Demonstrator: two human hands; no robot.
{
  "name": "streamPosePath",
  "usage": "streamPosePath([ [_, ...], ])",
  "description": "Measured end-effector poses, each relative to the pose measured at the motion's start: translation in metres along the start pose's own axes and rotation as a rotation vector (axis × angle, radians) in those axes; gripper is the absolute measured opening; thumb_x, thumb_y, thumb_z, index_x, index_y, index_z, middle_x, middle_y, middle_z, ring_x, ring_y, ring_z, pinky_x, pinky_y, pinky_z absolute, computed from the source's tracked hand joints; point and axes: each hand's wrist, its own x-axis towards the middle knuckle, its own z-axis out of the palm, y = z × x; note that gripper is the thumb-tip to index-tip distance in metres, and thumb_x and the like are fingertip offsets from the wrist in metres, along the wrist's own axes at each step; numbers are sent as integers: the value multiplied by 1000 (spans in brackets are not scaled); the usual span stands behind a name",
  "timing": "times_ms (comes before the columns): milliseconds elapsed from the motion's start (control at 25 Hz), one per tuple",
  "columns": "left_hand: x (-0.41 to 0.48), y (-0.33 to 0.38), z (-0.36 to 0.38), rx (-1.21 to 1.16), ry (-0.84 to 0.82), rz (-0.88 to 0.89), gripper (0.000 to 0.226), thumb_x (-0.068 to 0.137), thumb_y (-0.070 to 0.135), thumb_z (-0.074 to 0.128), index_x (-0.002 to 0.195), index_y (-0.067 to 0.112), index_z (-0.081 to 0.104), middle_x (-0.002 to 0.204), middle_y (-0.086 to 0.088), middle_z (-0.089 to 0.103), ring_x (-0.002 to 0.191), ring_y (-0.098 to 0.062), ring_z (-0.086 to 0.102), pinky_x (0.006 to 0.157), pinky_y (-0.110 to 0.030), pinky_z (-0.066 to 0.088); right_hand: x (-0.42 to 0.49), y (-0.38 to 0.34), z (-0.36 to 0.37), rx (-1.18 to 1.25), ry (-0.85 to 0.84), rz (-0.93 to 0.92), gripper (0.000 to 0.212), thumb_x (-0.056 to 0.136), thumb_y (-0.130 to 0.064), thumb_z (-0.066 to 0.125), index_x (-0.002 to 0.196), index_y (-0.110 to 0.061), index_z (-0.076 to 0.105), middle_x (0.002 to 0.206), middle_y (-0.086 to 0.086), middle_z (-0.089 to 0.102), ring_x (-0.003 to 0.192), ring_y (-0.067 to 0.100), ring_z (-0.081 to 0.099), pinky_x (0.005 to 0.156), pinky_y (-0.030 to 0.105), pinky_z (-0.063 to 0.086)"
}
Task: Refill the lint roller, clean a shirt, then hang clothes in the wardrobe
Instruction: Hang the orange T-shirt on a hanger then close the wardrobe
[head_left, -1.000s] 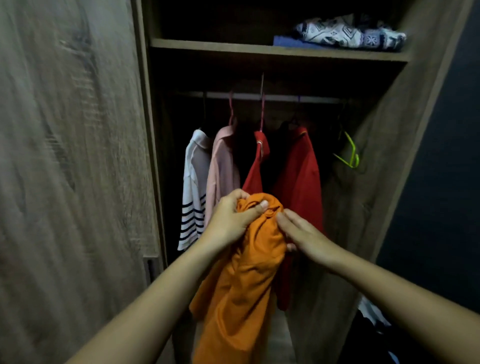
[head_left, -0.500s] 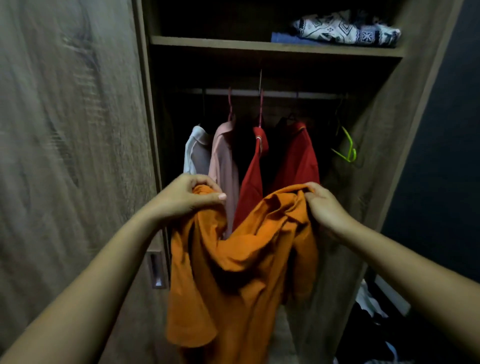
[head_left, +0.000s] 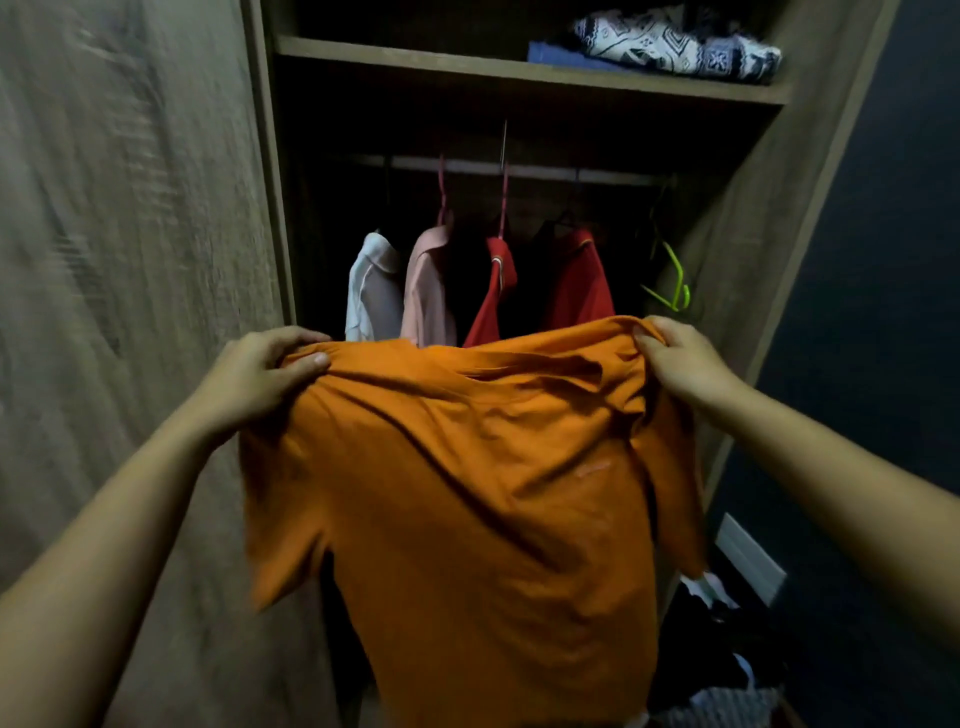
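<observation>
An orange shirt (head_left: 467, 493) hangs spread out in front of the open wardrobe. My left hand (head_left: 260, 374) grips its left shoulder and my right hand (head_left: 680, 358) grips its right shoulder, so the cloth stretches between them. Behind it, on the rail (head_left: 519, 169), hang a white shirt (head_left: 371, 291), a pink shirt (head_left: 428, 291) and two red shirts (head_left: 582, 280). An empty green hanger (head_left: 672, 286) hangs at the rail's right end. No lint roller is in view.
The wooden wardrobe door (head_left: 130, 260) stands close on the left. A shelf (head_left: 519, 70) above the rail holds folded patterned cloth (head_left: 675, 44). Loose clothes (head_left: 717, 649) lie on the floor at lower right, beside a dark wall.
My hands have moved apart and up, spreading the bunched orange shirt out flat by its shoulders. The view has shifted closer to the wardrobe.
</observation>
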Motion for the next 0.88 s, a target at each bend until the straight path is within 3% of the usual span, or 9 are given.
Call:
streamPosePath([
  [80, -2, -1, 1, 27, 13, -3, 8, 92, 27, 55, 95, 27, 62, 87, 6, 62, 84, -15, 58, 68, -31, 46, -4, 5, -4, 35, -69, 42, 22, 97, -16, 42, 81, -20, 57, 79, 3, 56, 85, 21, 52, 74, 32, 37],
  [160, 2, -4, 4, 68, 55, -19, 11, 94, 25, 53, 96, 18, 61, 87, -3, 62, 85, -22, 58, 72, -35, 45, -10, 6, 0, 154, -130, 103, 24, 97, -13, 40, 81, -22, 55, 76, -1, 53, 84, 19, 50, 69, 28, 37],
  [280, 4, -1, 14, -155, 129, -69, 9, 94, 28, 49, 88, 28, 55, 83, -2, 56, 84, -20, 51, 72, -36, 41, -23, -1, 10, 217, -124, 70, 22, 92, -37, 43, 81, -22, 56, 80, -3, 54, 87, 19, 50, 74, 30, 37],
  [360, 0, 7, 16, -291, 121, -12, 6, 89, 37, 50, 86, 35, 54, 82, 6, 53, 80, -12, 49, 68, -30, 40, -30, -8, 8, 55, -202, -44, 43, 72, -63, 53, 93, -25, 52, 85, -4, 56, 82, 17, 53, 74, 33, 40],
  [440, -2, 17, 10, -260, 101, 86, 3, 87, 40, 57, 91, 41, 59, 87, 15, 61, 84, 1, 55, 73, -21, 45, -34, -12, 8, -311, -240, -220, 61, 61, -70, 63, 102, -30, 41, 81, -6, 56, 75, 14, 56, 66, 35, 44],
  [560, -1, 30, 3, -302, 192, 160, 8, 90, 32, 60, 86, 35, 66, 81, 26, 66, 80, 9, 59, 74, -14, 47, -30, -8, 12, -357, -142, -326, 41, 71, -56, 50, 102, -30, 42, 79, -2, 53, 76, 21, 56, 67, 34, 43],
  [640, 1, 33, 4, -417, 264, 119, 15, 92, 37, 55, 81, 31, 64, 72, 14, 63, 71, 2, 56, 67, -22, 45, -30, -1, 17, -293, -141, -377, 34, 80, -43, 43, 110, -27, 46, 94, 4, 46, 86, 20, 50, 77, 32, 41],
  [760, 4, 39, 7, -491, 302, 112, 19, 96, 31, 48, 79, 29, 57, 72, 7, 53, 63, 0, 49, 60, -20, 41, -31, 6, 19, -309, -206, -537, 28, 87, -33, 46, 107, -18, 60, 105, 3, 36, 94, 13, 41, 86, 17, 34],
  [880, 8, 45, 14, -497, 291, 101, 16, 96, 24, 50, 83, 30, 59, 79, 5, 59, 70, 0, 54, 66, -20, 44, -34, 2, 14, -118, -314, -422, 18, 93, -26, 48, 97, -18, 65, 101, 0, 49, 91, 8, 49, 87, 20, 37],
])
